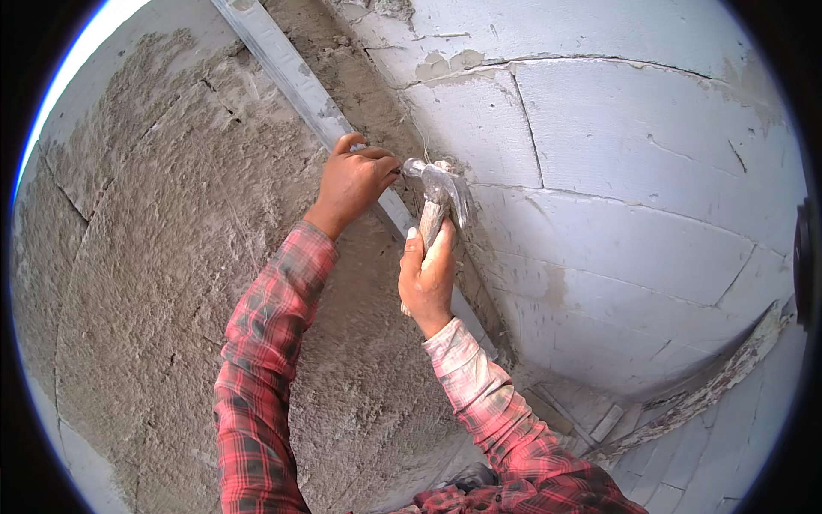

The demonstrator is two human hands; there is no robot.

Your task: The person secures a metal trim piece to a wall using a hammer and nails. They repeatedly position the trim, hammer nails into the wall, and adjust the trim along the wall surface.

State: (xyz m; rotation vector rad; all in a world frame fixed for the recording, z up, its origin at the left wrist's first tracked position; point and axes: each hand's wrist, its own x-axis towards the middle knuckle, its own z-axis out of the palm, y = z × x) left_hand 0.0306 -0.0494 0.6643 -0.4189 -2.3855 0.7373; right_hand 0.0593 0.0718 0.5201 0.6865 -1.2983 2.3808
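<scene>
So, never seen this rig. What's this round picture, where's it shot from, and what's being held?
There's no machine: these are a person's own bare hands. The one picture comes from the left of two wide fisheye cameras worn on the head, looking down at the hands, so straight edges bend toward the rim. The right hand grips a hammer by its wooden handle. The left hand is at a long grey bar, close to the hammer; whether it pinches something small is unclear. The bar runs diagonally along a rough, mortar-covered wall, with a pale block wall to the right.
</scene>
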